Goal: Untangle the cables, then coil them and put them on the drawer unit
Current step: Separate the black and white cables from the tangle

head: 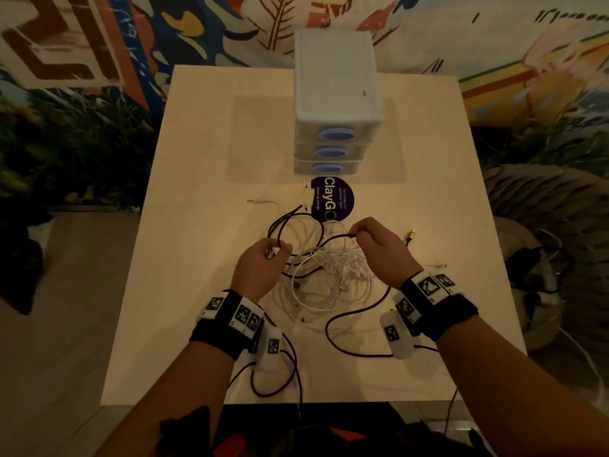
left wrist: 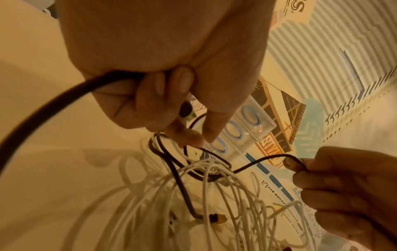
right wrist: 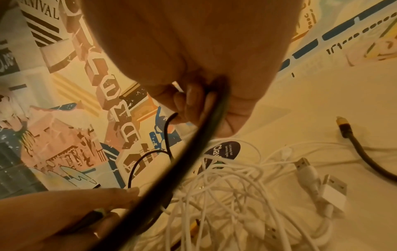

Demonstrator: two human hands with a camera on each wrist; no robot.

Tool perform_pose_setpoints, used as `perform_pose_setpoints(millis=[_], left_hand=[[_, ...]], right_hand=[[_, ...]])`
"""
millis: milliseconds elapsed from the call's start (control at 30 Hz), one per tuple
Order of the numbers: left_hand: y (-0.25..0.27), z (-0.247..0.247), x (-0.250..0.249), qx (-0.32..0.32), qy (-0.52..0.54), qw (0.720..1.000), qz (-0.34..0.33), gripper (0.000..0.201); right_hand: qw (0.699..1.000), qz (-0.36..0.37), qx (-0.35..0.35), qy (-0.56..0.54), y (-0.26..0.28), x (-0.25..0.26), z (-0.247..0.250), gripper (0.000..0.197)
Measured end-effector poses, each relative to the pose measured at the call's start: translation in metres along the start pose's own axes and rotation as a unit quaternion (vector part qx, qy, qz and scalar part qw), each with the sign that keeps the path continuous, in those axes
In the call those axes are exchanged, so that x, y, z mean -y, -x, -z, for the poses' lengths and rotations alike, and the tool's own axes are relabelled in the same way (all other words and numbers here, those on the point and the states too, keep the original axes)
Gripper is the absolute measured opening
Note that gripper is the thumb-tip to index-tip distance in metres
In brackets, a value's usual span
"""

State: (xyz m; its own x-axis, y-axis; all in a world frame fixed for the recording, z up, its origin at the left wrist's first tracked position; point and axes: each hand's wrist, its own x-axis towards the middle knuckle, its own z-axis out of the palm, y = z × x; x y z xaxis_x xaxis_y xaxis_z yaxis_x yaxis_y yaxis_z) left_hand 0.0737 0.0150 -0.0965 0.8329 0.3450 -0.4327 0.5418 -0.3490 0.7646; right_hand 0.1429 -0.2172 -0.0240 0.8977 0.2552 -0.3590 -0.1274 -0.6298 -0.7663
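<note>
Table [head: 197, 225] — hands on black cable [head: 333, 238]

Round purple sticker [head: 333, 202] on table [head: 204, 166]

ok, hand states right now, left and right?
Left hand: closed, gripping the black cable.
Right hand: closed, pinching the same black cable.

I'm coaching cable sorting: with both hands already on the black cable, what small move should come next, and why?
Probably draw the black cable up and away from the white tangle: the left hand and right hand both pinch it, yet it threads through those white loops.
</note>
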Motion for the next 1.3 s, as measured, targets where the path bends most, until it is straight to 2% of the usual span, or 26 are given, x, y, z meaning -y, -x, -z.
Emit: perform_pose_setpoints(millis=[100,200,267,367,467,567,667,767,867,1000,1100,1167,1233,1300], left_hand=[[-0.001,-0.004,-0.008,0.042,-0.016,0.999,-0.020,0.021],[-0.001,-0.001,-0.018,0.019,-0.007,0.999,-0.032,0.026],[-0.002,0.002,-0.022,-0.006,0.011,0.999,-0.047,0.028],[-0.001,0.006,-0.026,-0.030,0.078,0.993,-0.079,0.028],[0.003,0.007,-0.029,-0.051,0.148,0.980,-0.120,0.026],[0.004,0.009,-0.028,-0.076,0.160,0.974,-0.141,0.027],[0.004,0.011,-0.029,-0.071,0.177,0.973,-0.131,0.027],[0.008,0.014,-0.034,-0.048,0.190,0.971,-0.136,0.029],[0.013,0.017,-0.037,-0.022,0.194,0.968,-0.160,0.031],[0.016,0.018,-0.036,0.012,0.211,0.962,-0.171,0.030],[0.016,0.020,-0.036,0.003,0.206,0.964,-0.170,0.030],[0.015,0.019,-0.036,-0.016,0.185,0.969,-0.164,0.022],[0.011,0.018,-0.034,-0.037,0.151,0.978,-0.142,0.014],[0.009,0.015,-0.034,-0.032,0.118,0.987,-0.108,0.018]], right_hand=[[0.999,0.013,-0.004,0.037,-0.004,0.000,-0.001,0.022],[0.993,0.033,0.000,0.110,-0.009,-0.004,0.000,0.030],[0.986,0.032,0.017,0.164,-0.013,-0.008,0.003,0.028],[0.986,0.011,0.040,0.161,-0.019,-0.014,0.004,0.019],[0.987,0.018,0.032,0.154,-0.023,-0.015,0.002,0.018],[0.991,0.022,0.017,0.128,-0.025,-0.013,0.001,0.020],[0.993,0.025,0.014,0.114,-0.024,-0.009,0.001,0.023],[0.980,0.058,0.053,0.180,-0.021,0.001,0.001,0.031],[0.974,0.074,0.079,0.200,-0.024,0.011,0.001,0.026],[0.972,0.095,0.077,0.202,-0.030,0.021,-0.004,0.024],[0.974,0.099,0.069,0.193,-0.032,0.023,-0.007,0.024],[0.981,0.099,0.046,0.161,-0.032,0.021,-0.008,0.023],[0.984,0.115,0.025,0.132,-0.030,0.018,-0.011,0.022],[0.984,0.136,0.007,0.111,-0.028,0.014,-0.014,0.021]])
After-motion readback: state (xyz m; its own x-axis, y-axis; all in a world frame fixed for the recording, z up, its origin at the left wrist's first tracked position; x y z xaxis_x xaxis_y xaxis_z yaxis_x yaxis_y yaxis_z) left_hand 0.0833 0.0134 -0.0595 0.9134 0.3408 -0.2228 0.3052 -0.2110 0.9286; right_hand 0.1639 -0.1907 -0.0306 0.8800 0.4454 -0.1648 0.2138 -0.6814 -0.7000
